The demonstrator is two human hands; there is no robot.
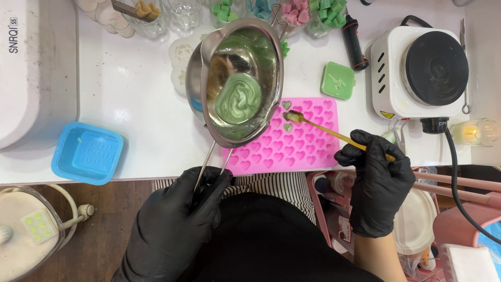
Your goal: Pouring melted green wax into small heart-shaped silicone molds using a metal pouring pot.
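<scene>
1. Left hand (175, 219), black-gloved, is closed around the wire handle of a steel melting pot (236, 81). The pot is held tilted above the desk (130, 89), its pouring lip leaning over the far-left corner of the pink heart mould (292, 137), so the swirled green liquid inside pools toward that lip.

2. Right hand (377, 180), also black-gloved, pinches the near end of a thin gold spoon (334, 133). The spoon's bowl rests at the mould's far-left cavities, just beside the pot's lip (held like a guide for the stream, I judge).

3. Two heart cavities near the spoon's bowl look filled with green; the other cavities show bare pink.

4. The mould lies flat at the near edge of the desk, right in front of the person, within short reach of both hands.

5. Right of the mould: a white single-burner hot plate (425, 70) with a black round top and a small yellow triangular warning sticker on its near-left corner; its black cord runs off the desk to the right.

6. Between hot plate and mould: a green square soap block (338, 80); a black-handled tool (354, 44) lies beyond it.

7. Left, near edge: a blue rectangular mould (87, 152) with raised lettering in its base (not legible).

8. Far edge: clear jars of cubes (292, 11), green, pink and tan.

9. Far left: a white appliance (31, 73) with a dark printed label on its top.
</scene>
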